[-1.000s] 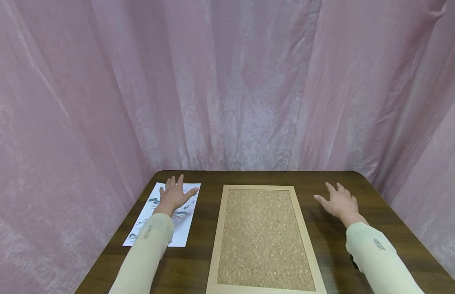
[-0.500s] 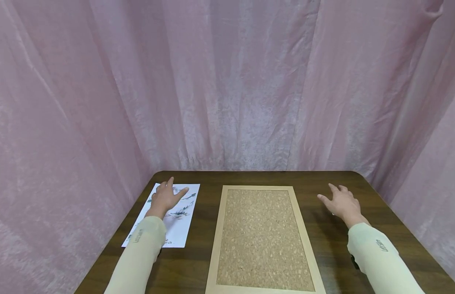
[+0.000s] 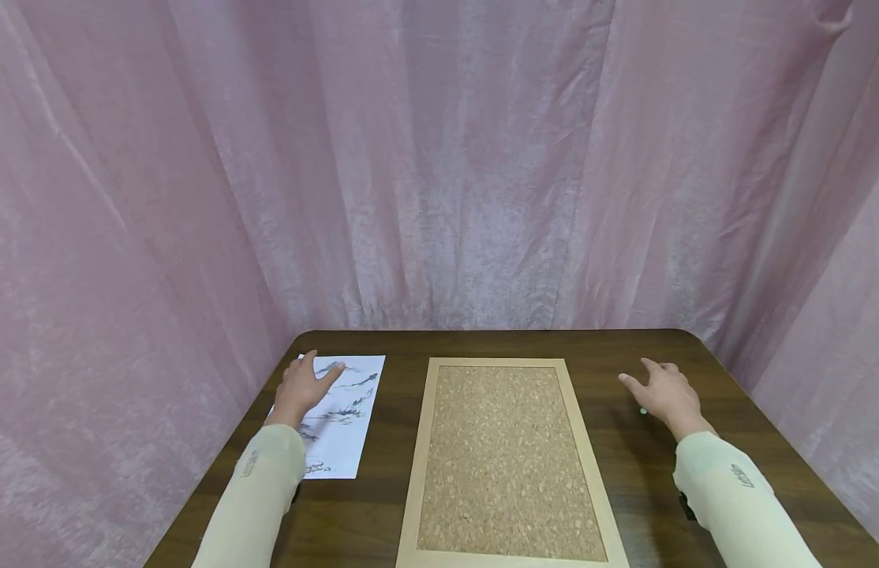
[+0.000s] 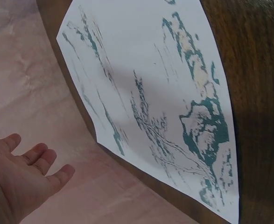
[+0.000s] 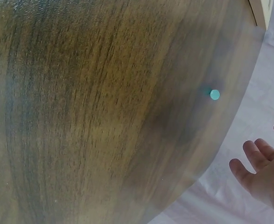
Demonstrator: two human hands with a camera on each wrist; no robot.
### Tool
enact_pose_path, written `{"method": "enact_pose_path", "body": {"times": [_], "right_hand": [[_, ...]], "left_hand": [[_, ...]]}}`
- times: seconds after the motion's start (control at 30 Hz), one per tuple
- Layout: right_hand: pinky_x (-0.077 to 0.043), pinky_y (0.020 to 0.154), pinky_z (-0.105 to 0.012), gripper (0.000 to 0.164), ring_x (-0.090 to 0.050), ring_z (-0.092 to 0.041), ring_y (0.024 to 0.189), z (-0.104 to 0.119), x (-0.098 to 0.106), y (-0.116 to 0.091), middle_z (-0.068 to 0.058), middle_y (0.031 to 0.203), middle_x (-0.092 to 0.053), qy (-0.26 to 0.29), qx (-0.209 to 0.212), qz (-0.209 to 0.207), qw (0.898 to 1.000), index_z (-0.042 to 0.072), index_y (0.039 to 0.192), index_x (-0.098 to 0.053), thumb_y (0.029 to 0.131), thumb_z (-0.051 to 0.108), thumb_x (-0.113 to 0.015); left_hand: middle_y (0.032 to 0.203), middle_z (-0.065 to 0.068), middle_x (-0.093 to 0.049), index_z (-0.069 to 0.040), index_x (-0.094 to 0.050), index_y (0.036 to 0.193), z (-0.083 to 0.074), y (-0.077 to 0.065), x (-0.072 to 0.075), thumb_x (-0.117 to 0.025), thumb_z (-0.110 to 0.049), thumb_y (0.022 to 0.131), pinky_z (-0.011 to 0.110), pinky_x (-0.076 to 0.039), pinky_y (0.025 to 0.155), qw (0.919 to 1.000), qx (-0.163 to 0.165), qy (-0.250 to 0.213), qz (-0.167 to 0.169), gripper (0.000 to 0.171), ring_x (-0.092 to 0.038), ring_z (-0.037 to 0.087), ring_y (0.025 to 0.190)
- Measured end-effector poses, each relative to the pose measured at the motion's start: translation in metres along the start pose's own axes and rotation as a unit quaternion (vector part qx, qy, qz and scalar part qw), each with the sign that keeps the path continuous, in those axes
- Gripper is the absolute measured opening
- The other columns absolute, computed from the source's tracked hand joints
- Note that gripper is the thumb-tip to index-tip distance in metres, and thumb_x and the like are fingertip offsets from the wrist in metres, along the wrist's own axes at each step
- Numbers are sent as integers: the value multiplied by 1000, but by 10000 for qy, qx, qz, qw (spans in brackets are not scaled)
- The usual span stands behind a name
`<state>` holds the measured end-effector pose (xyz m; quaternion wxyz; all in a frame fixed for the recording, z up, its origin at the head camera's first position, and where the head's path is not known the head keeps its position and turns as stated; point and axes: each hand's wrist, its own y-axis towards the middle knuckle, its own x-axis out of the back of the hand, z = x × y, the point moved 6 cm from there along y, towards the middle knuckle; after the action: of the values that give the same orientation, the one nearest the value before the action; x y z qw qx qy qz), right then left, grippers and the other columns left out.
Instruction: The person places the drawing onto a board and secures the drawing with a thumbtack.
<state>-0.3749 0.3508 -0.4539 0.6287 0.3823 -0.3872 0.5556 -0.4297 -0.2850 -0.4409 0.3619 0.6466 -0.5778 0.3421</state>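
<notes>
A white sheet [image 3: 340,446] printed with a green-grey ink landscape lies at the left of the table. My left hand [image 3: 300,388] hovers over its left side with fingers spread, holding nothing; the left wrist view shows the same hand [image 4: 29,172] apart from the paper. In the middle lies a cork board [image 3: 506,465] in a pale wooden frame. On the right, my right hand [image 3: 668,396] is held above the table, its fingers loosely extended and nothing in them. A small green push pin [image 5: 214,94] stands on the wood beneath it, partly covered by the hand in the head view.
The dark brown wooden table [image 3: 390,505] has rounded far corners. Pink velvet curtains [image 3: 482,197] hang close behind it and along both sides.
My left hand has moved left and slightly towards me, uncovering more of the print. My right hand has drifted slightly right and down, and the green push pin now shows beside it.
</notes>
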Motion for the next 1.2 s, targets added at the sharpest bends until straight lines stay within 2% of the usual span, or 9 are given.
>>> {"method": "enact_pose_path", "body": {"times": [0.27, 0.57, 0.77, 0.97, 1.2], "right_hand": [[-38, 91, -71, 84, -34, -65, 122, -3, 1, -2, -48, 137, -29, 127, 20, -106, 9999, -14, 145, -32, 101, 57, -40], [-38, 92, -70, 84, -39, -63, 119, -13, -2, -2, -48, 134, -33, 313, -137, -88, 9994, -14, 144, -34, 101, 58, -39], [-36, 95, -70, 82, -36, -64, 121, -18, -2, -6, -49, 135, -31, 476, -254, -36, 9985, -15, 143, -34, 103, 56, -38], [-31, 98, -71, 82, -31, -65, 123, -20, -2, -9, -49, 137, -30, 659, -354, 11, 9972, -15, 143, -34, 103, 56, -36], [-34, 97, -69, 80, -38, -62, 121, -24, -1, -12, -44, 134, -41, 851, -373, -105, 9956, -16, 141, -38, 103, 55, -36]], "left_hand": [[154, 34, -21, 3, -22, 155, 15, -6, 6, -46, -67, 95, 69, -25, 107, 9997, 131, -162, -136, 95, -22, 54, 139], [151, 37, -26, 9, -25, 151, 37, -11, 11, -51, -53, 99, 64, -24, 110, 9982, 307, -445, -271, 85, -24, 53, 139], [149, 37, -29, 12, -25, 149, 51, -14, 14, -52, -49, 99, 62, -25, 111, 9961, 437, -694, -335, 84, -28, 52, 137], [147, 40, -28, 15, -21, 149, 69, -22, 16, -51, -48, 100, 64, -29, 108, 9947, 492, -873, -241, 85, -30, 55, 134], [144, 43, -30, 19, -23, 146, 82, -27, 18, -53, -42, 100, 62, -30, 108, 9940, 589, -861, -334, 83, -32, 57, 132]]}}
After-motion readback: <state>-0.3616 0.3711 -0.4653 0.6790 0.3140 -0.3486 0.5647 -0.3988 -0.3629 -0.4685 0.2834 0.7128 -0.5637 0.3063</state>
